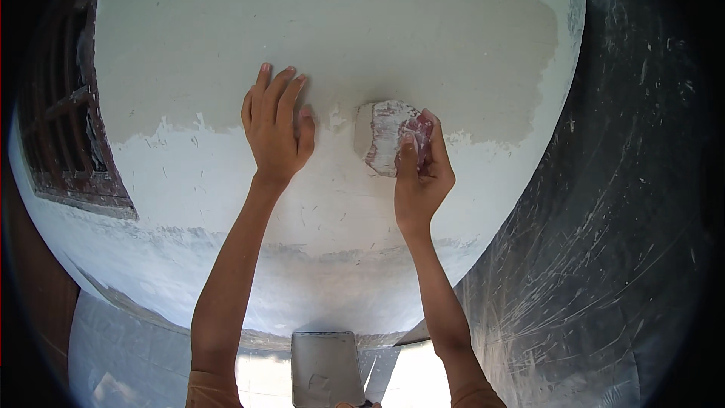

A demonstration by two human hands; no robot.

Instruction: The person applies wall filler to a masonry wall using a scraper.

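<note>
My left hand (278, 132) rests on the wall with its fingers spread, and nothing is in it. To its right, my right hand (424, 185) grips a flat reddish putty spreader (387, 136) smeared with white, thumb on its near face. The spreader's blade lies against or very close to the wall surface. A broad patch of grey putty (332, 15) covers the upper wall, with a ragged lower border just about level with both hands. Below that border the wall (332, 211) is whiter, with small marks and scratches.
At the left is a brown barred window frame (83, 128). Dark sheeting (589, 257) splashed with white hangs along the right. A rectangular grey board or tray (326, 366) is at the bottom between my forearms; what touches its lower edge is mostly cut off.
</note>
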